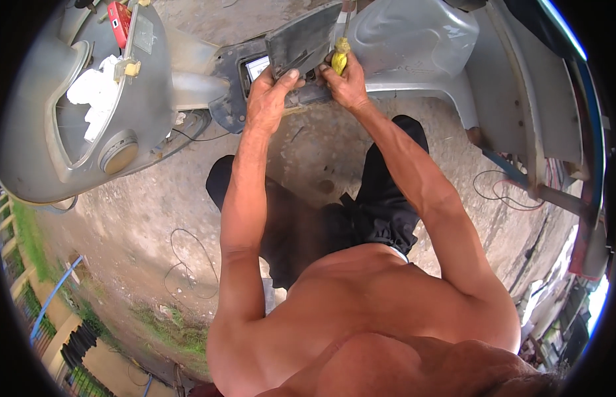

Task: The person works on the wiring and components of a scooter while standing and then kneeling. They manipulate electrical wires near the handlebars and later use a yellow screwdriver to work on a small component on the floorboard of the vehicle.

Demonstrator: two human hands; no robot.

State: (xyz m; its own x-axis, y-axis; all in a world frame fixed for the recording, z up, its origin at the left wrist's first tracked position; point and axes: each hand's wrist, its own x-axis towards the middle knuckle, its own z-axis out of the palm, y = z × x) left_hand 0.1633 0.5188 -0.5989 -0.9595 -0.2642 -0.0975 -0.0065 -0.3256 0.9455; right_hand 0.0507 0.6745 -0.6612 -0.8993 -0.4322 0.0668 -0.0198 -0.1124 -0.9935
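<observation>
A dark flat cover [296, 40] stands tilted up over the floorboard [232, 99] of a silver-grey scooter. My left hand [267, 102] grips its near edge, thumb on top. Beneath the cover, a recess holds a pale labelled item [257, 67], partly hidden. In my right hand [348, 83] is a screwdriver with a yellow handle [339, 61], its shaft pointing away from me. The fingers of that hand are also close to the cover's right edge; whether they touch it I cannot tell.
The scooter's front shell [156, 86] stands left, with white cloth [96, 92] and a red device [119, 23] on it. At right are the grey seat body [414, 40] and metal panels [503, 86]. Loose wires [192, 268] lie on the ground; a blue hose [53, 298] runs far left.
</observation>
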